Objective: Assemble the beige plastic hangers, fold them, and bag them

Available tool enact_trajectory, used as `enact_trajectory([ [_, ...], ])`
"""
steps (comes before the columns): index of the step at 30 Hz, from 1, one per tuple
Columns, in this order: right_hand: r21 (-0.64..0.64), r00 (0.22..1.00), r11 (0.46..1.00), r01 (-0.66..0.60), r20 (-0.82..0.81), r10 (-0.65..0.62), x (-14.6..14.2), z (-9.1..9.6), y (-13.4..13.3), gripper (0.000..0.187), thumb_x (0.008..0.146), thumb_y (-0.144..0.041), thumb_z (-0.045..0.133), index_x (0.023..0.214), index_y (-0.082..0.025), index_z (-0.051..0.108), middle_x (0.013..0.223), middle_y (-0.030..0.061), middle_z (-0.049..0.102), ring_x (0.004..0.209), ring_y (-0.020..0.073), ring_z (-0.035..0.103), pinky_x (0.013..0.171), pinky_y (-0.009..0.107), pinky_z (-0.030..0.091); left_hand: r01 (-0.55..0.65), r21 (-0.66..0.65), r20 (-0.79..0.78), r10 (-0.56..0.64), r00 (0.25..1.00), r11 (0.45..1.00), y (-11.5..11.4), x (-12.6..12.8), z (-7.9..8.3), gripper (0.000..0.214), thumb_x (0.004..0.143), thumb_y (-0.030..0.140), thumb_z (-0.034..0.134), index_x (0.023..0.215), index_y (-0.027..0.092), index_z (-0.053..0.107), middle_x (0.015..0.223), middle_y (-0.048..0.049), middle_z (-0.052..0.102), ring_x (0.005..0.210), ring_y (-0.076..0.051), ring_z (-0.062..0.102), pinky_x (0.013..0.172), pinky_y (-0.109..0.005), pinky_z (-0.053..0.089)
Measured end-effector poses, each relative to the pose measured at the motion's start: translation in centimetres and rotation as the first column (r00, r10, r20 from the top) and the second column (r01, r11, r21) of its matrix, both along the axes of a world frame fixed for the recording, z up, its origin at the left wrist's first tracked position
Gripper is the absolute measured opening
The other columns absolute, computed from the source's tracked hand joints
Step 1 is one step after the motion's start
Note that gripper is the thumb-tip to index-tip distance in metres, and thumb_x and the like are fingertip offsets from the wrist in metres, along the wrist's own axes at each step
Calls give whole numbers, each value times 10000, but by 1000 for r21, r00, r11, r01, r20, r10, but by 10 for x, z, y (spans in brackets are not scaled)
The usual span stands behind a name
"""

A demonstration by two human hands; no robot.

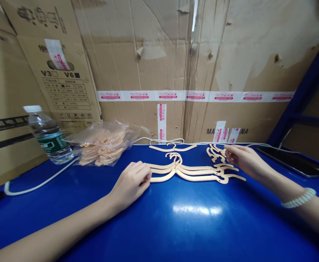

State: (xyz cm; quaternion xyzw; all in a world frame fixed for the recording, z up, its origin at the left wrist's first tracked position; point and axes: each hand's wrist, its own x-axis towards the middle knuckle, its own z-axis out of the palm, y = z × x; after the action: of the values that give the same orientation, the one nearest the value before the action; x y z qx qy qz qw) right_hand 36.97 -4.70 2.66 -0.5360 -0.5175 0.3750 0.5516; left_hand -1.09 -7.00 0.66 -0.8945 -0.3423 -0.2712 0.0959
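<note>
Two hands working, head view. Hanger stack [192,173] lies mid-bench [176,225], long axis left-right, spanning gap between hands. Left hand [132,182] clenched on stack's left tips. Right hand [245,160] by right end, fingertips at small hanger pile [215,152], grip unclear. Stack cream, thin, hooks pointing far.

Taped-up brown cardboard sheets [148,54] wall off the back, the glossy blue tabletop [176,233] shows a bright glare patch, and a dark blue metal shelf post [306,87] sits on the right.
</note>
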Motion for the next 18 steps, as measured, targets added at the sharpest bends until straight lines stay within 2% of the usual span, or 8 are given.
enact_trajectory([
  [10,19,997,999,30,-76,-29,1,-6,5,464,605,-552,788,551,-185,510,549,-26,460,532,98,387,474,224,339,-81,17,55,80,995,997,4,-3,-6,191,863,97,482,703,191,438,650,38,494,614,-142,461,656,-287,327],
  [15,22,996,1000,22,-84,-20,1,-6,4,477,602,-564,799,554,-180,520,563,-28,460,545,95,392,484,217,352,-111,42,78,107,991,993,4,-5,-7,261,891,126,466,655,194,378,603,48,454,565,-134,430,630,-279,319],
  [18,22,997,1000,16,-74,-15,1,-7,4,487,612,-576,797,545,-179,523,554,-27,463,539,94,391,484,220,352,-118,42,98,114,989,992,4,-5,-7,244,892,137,475,668,195,399,607,44,467,567,-137,438,622,-277,321],
])
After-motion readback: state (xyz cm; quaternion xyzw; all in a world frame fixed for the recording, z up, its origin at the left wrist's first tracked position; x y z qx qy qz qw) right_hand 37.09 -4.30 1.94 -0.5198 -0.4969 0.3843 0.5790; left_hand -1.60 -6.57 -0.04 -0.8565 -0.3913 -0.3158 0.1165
